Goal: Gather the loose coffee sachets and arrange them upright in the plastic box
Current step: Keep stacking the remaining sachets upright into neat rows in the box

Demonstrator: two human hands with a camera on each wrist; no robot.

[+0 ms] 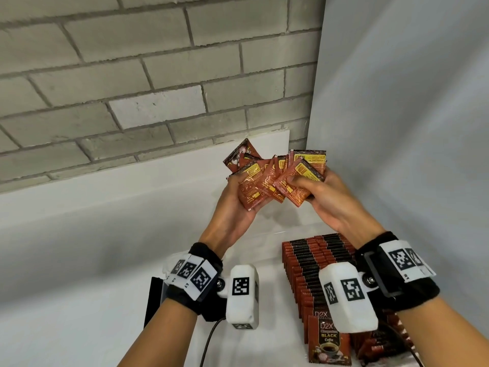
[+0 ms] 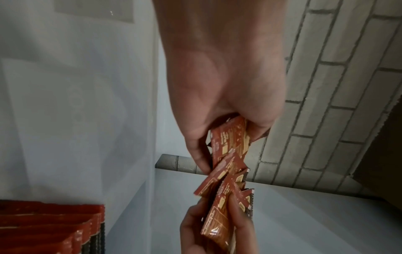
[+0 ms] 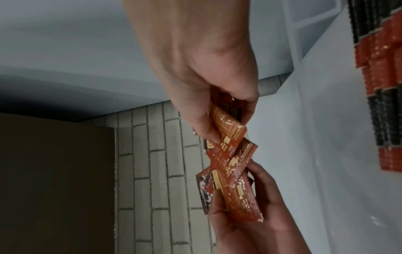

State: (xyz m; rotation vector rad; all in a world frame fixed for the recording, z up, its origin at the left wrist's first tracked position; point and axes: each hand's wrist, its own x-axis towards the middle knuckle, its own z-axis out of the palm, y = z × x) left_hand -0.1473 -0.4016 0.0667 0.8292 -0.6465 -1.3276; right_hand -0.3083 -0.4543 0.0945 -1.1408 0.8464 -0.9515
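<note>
A fanned bunch of red-brown coffee sachets (image 1: pixel 275 176) (image 2: pixel 226 165) (image 3: pixel 230 165) is raised above the white table, held between both hands. My left hand (image 1: pixel 238 197) (image 2: pixel 219 96) cups the bunch from the left with thumb and fingers round it. My right hand (image 1: pixel 315 192) (image 3: pixel 208 72) pinches the sachets on the right side, thumb on top. Below, near the front, the clear plastic box (image 1: pixel 288 233) holds rows of upright sachets (image 1: pixel 317 263) in red and black. Its walls are barely visible.
One sachet marked BLACK Coffee (image 1: pixel 329 340) stands facing me at the front of the rows. A grey brick wall (image 1: pixel 132 75) runs behind the white table (image 1: pixel 105 234); a white panel (image 1: pixel 410 128) closes the right side. A black cable (image 1: pixel 209 343) trails near my left wrist.
</note>
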